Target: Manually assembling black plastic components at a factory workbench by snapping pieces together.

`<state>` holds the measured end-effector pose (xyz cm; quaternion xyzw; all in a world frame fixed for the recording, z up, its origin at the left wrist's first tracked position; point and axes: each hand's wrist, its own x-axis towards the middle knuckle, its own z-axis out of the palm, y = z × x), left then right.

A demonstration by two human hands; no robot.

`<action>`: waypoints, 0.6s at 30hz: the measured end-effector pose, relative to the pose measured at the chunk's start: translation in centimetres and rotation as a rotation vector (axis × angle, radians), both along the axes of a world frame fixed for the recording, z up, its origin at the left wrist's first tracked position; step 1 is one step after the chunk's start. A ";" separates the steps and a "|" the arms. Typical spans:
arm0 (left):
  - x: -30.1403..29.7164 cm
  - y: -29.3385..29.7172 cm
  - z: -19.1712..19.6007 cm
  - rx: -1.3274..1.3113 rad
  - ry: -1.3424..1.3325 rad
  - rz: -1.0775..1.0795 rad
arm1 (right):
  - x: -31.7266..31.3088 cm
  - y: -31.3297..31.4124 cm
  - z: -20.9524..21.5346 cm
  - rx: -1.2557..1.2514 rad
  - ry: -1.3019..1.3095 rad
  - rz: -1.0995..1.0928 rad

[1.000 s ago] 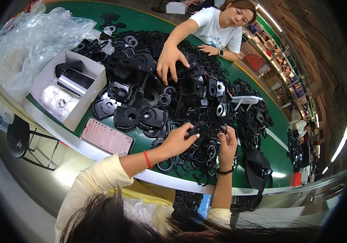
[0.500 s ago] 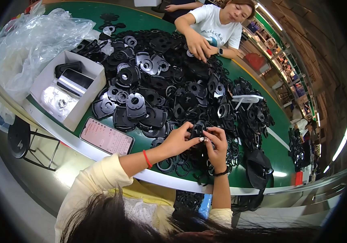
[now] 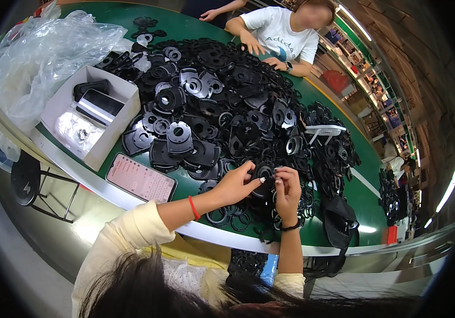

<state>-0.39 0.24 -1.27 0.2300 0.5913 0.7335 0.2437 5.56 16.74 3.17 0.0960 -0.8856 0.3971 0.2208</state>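
My left hand (image 3: 236, 183) and my right hand (image 3: 287, 186) meet over the near edge of the green table (image 3: 185, 32), both gripping one small round black plastic part (image 3: 264, 172) between the fingertips. A red band circles my left wrist and a dark band my right. Under the hands lie loose black rings (image 3: 222, 217). A large heap of black round plastic parts (image 3: 222, 106) covers the table beyond them.
A phone in a pink case (image 3: 141, 178) lies left of my hands. A white cardboard box (image 3: 87, 119) and clear plastic bags (image 3: 42, 47) sit at far left. Another person in a white shirt (image 3: 278, 32) works across the table. A black stool (image 3: 26, 177) stands below the table edge.
My right hand has come in to join the left on the black part. The other person's hand has drawn back from the middle of the heap to the far side.
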 end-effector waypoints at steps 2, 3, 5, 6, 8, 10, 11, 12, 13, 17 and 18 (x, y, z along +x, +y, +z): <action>0.1 0.2 -0.2 -0.024 0.047 0.042 | -0.1 0.5 -1.0 -0.245 0.024 -0.026; 0.1 0.3 0.0 -0.022 0.047 0.041 | 0.1 0.4 -0.9 -0.316 -0.033 -0.103; 0.3 0.4 0.5 0.020 -0.025 0.077 | 0.2 1.2 -0.9 -0.391 -0.042 -0.139; 0.2 0.4 0.4 0.021 -0.024 0.077 | 0.0 1.0 -0.8 -0.481 -0.012 -0.166; 0.0 0.5 0.1 0.016 -0.070 0.069 | 0.0 1.5 -0.6 -0.562 -0.047 -0.169; 0.0 0.3 0.3 0.008 -0.066 0.071 | -0.2 2.0 -0.6 -0.718 -0.093 -0.175; 0.0 0.3 0.4 0.001 -0.062 0.072 | -0.2 2.1 -0.5 -0.718 -0.093 -0.175; 0.0 0.2 0.4 0.001 -0.062 0.072 | -0.3 2.1 -0.3 -0.783 -0.112 -0.161; 0.0 0.2 0.4 0.000 -0.061 0.073 | -0.3 2.0 -0.2 -0.848 -0.131 -0.146; 0.1 0.0 0.8 -0.021 -0.036 0.070 | -0.5 2.5 -0.4 -0.942 -0.135 -0.115; 0.1 0.0 0.8 -0.021 -0.036 0.070 | -0.5 2.5 -0.4 -0.972 -0.136 -0.094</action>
